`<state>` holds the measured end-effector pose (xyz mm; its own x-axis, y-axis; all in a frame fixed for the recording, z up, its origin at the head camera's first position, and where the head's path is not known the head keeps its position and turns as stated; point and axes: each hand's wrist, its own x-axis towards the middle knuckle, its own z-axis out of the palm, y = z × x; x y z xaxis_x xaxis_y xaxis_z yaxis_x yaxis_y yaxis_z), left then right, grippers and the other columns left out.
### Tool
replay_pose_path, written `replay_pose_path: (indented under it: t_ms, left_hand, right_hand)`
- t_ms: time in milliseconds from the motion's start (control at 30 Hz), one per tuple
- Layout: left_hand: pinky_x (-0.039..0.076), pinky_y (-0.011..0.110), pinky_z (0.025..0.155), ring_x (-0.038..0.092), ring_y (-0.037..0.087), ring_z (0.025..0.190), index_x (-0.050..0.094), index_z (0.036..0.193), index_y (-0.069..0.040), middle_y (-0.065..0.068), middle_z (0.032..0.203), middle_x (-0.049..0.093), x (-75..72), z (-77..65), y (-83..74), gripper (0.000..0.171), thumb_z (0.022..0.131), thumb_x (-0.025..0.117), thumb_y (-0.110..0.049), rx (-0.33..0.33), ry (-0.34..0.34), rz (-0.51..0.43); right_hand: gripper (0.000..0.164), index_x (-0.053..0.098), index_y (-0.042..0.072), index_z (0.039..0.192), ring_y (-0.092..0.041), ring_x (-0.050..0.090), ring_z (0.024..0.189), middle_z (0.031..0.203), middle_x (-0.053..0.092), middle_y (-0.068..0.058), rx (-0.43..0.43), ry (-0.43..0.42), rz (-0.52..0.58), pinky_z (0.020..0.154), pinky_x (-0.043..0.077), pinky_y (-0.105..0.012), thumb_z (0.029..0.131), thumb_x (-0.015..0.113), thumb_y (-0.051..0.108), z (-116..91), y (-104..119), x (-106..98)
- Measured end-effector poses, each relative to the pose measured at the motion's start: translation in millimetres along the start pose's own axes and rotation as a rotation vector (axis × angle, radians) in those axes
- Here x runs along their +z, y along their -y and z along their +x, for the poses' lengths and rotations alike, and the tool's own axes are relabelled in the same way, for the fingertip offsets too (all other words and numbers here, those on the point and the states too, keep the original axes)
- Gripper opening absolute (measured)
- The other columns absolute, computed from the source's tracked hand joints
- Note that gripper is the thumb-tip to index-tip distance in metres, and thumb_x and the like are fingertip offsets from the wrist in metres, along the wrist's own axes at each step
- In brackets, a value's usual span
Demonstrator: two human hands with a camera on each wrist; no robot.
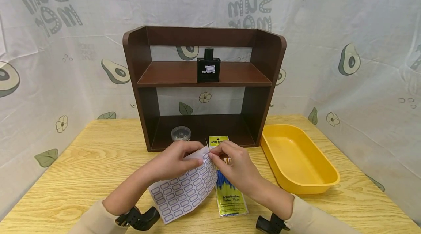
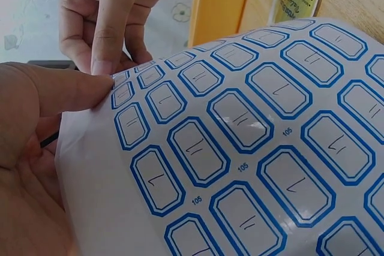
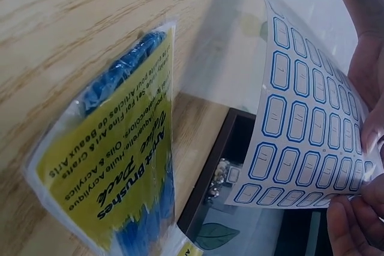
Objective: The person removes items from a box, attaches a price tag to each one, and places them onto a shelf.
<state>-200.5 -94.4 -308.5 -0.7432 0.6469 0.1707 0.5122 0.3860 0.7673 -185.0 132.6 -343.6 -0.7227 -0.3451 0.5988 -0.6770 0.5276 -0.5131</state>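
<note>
A white sheet of blue-bordered sticker labels (image 1: 184,192) hangs tilted above the table. My left hand (image 1: 175,159) grips its upper edge, thumb on the printed face. My right hand (image 1: 240,166) pinches with thumb and index finger at the upper right corner, by the end label. In the left wrist view the labels (image 2: 240,121) carry short handwritten strokes, and the right fingertips (image 2: 103,67) meet the corner beside the left thumb. Whether a label is lifted there is hidden. Beneath the right hand lies a yellow-and-blue packet of artist brushes (image 1: 231,199).
Behind the hands stands a dark brown two-tier shelf (image 1: 204,85). A black perfume bottle (image 1: 208,73) with a small label is on its upper tier. A round clear container (image 1: 181,132) sits at the lower tier. At right is a yellow tray (image 1: 333,181).
</note>
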Motion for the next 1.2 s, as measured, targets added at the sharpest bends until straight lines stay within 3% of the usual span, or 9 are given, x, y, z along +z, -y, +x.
replay_pose_path:
  t_ms: [667, 867, 1200]
  left_hand:
    - [0.062, 0.024, 0.074, 0.069, 0.01, 0.079, 0.072, 0.117, -0.006, 0.009, 0.102, 0.075, 3.9, 2.1, -0.6, 0.018, 0.102, 0.065, -0.01, -0.035, -0.024, -0.016]
    - [0.062, 0.025, 0.074, 0.07, 0.011, 0.078, 0.072, 0.117, -0.006, 0.009, 0.101, 0.075, 4.5, 2.1, 0.1, 0.017, 0.102, 0.066, -0.01, -0.064, -0.03, -0.016]
    - [0.058, 0.022, 0.073, 0.067, 0.01, 0.079, 0.072, 0.115, -0.004, 0.009, 0.101, 0.074, 4.8, 0.9, 8.3, 0.016, 0.102, 0.064, -0.008, -0.049, -0.035, 0.023]
  right_hand:
    - [0.014, 0.07, 0.011, 0.101, -0.004, 0.058, 0.082, 0.096, 0.07, 0.001, -0.042, 0.007, -0.033, 0.074, 0.058, -0.016, 0.092, 0.078, 0.004, -1.1, -1.9, 1.9]
    - [0.012, 0.069, 0.011, 0.103, -0.004, 0.062, 0.084, 0.097, 0.07, 0.001, -0.052, 0.011, -0.014, 0.077, 0.06, -0.018, 0.095, 0.076, 0.005, -1.2, -3.1, 2.5]
    - [0.005, 0.068, 0.009, 0.102, -0.003, 0.059, 0.082, 0.094, 0.07, 0.001, -0.058, 0.058, 0.028, 0.075, 0.059, -0.02, 0.099, 0.07, 0.007, -0.4, -5.2, 1.6]
